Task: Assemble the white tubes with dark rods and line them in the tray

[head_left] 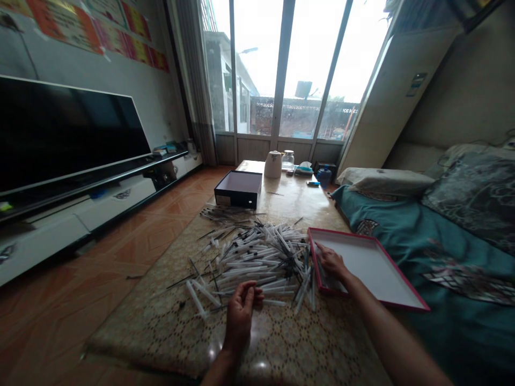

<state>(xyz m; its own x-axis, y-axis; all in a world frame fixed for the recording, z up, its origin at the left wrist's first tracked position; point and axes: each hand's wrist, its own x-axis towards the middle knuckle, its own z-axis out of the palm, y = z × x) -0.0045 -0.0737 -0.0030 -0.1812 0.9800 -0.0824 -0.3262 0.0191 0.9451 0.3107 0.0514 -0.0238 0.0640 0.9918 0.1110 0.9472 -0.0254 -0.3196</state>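
A loose heap of white plastic pen barrels (257,262) mixed with thin dark pen refills (292,260) lies across the table. At the near edge of this heap is my left hand (241,308), its fingers curled in towards the thumb; whatever may be between them is hidden. My right hand (332,262) reaches over the left side of a shallow box lid (372,262) with a red rim and white inside. Its index finger is stretched out and the fingers are apart, with nothing visible in them.
A dark open box (237,190) stands beyond the heap on the patterned tabletop (161,316). Farther back are a pale kettle-like container (273,164), a glass jar (288,160) and a tissue pack (303,169). A sofa with a teal cover (386,209) borders the right side.
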